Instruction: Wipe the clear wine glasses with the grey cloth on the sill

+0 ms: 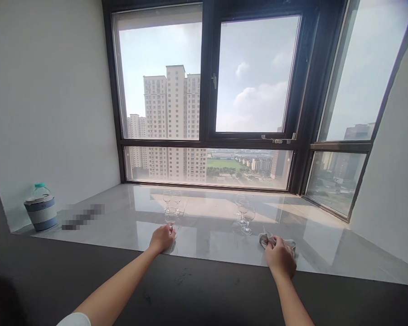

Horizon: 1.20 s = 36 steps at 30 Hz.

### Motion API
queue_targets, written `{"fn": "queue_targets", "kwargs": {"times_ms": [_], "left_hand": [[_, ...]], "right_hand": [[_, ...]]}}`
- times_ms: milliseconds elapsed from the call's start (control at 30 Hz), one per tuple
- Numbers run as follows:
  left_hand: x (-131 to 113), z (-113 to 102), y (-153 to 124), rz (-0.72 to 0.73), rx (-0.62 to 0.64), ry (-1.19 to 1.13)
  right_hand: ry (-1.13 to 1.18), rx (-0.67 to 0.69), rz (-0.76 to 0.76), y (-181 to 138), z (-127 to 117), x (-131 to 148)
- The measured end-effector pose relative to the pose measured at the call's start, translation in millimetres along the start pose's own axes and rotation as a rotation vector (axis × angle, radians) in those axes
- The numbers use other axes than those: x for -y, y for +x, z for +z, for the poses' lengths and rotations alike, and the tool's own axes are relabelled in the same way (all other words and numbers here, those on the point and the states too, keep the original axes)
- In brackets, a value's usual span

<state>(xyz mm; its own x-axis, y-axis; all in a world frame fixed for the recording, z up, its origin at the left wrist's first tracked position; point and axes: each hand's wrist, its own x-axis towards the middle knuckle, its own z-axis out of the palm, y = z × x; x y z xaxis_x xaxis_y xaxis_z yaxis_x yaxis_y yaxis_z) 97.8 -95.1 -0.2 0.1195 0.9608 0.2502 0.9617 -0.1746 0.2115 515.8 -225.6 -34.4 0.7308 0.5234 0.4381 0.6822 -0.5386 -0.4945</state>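
Observation:
My left hand [162, 238] is closed round the stem of a clear wine glass [170, 217] near the front edge of the windowsill [211, 242]. Just behind it stand two more stemmed glasses [172, 197]. To the right, my right hand [281, 257] grips a crumpled greyish cloth [265, 240] that touches the sill. Between the hands, a second cluster of clear stemmed glasses [247, 218] stands upright, nearer to the cloth. The fingertips of my left hand are partly hidden behind the hand itself.
A blue-and-white tub [41, 215] stands at the sill's left end, with a green-capped bottle [40, 188] at it. A blurred dark patch lies beside the tub. Dark-framed windows [209, 143] rise behind the sill, and a wall [391, 172] bounds the right.

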Motion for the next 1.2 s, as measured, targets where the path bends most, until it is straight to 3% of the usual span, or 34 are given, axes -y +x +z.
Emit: {"fn": "queue_targets", "kwargs": {"times_ms": [467, 1200], "left_hand": [[-2.0, -5.9, -2.7, 0.029, 0.018, -0.030], [3.2, 2.7, 1.8, 0.046, -0.015, -0.008]], "right_hand": [[-0.003, 0.019, -0.002, -2.3, -8.1, 3.7], [-0.004, 0.012, -0.002, -1.7, -1.6, -0.1]]}}
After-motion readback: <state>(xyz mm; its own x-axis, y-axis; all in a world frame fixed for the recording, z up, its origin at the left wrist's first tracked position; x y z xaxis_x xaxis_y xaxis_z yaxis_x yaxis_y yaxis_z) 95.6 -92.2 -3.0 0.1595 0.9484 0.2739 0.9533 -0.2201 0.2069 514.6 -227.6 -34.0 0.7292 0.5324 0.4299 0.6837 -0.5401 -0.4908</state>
